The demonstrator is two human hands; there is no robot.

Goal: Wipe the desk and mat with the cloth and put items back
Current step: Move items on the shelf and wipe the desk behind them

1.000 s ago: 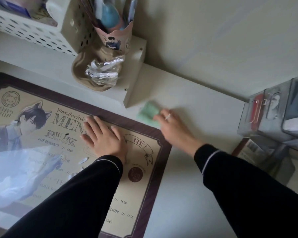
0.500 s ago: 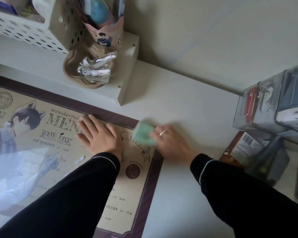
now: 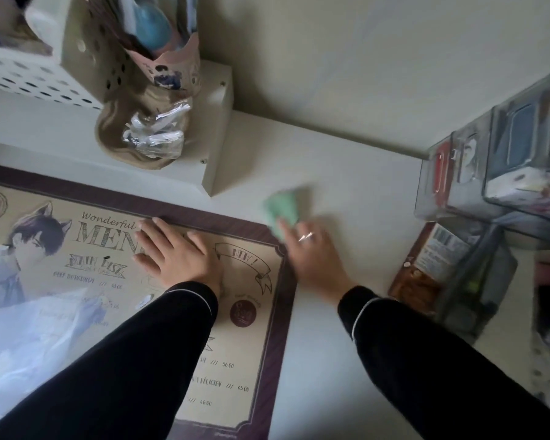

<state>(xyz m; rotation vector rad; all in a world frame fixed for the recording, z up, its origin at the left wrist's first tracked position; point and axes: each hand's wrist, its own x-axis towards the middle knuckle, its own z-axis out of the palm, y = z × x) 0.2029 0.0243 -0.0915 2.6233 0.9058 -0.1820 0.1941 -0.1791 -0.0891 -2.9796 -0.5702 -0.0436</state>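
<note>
Head view: the tabletop [image 3: 346, 185] carries the printed mat [image 3: 261, 312]. The left hand [image 3: 178, 255] lies flat on the mat, fingers straight. The right hand [image 3: 311, 252], fingers extended, presses the green cloth [image 3: 283, 208] onto the tabletop just beside the mat's corner.

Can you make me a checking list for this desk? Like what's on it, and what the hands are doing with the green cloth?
Surface: pale desk, bare between the mat and the boxes.
Job's things: menu mat lies flat on the desk; green cloth is on the desk just past the mat's far right corner, blurred.
Clutter: plastic bag on the mat's left part; brown packet beside the clear boxes.
Hands: left hand flat on the mat, fingers straight; right hand presses the cloth.
Cables: nothing seen.
Surroundings: shelf riser carrying a dotted basket, pink cup and beige dish; wall behind.
</note>
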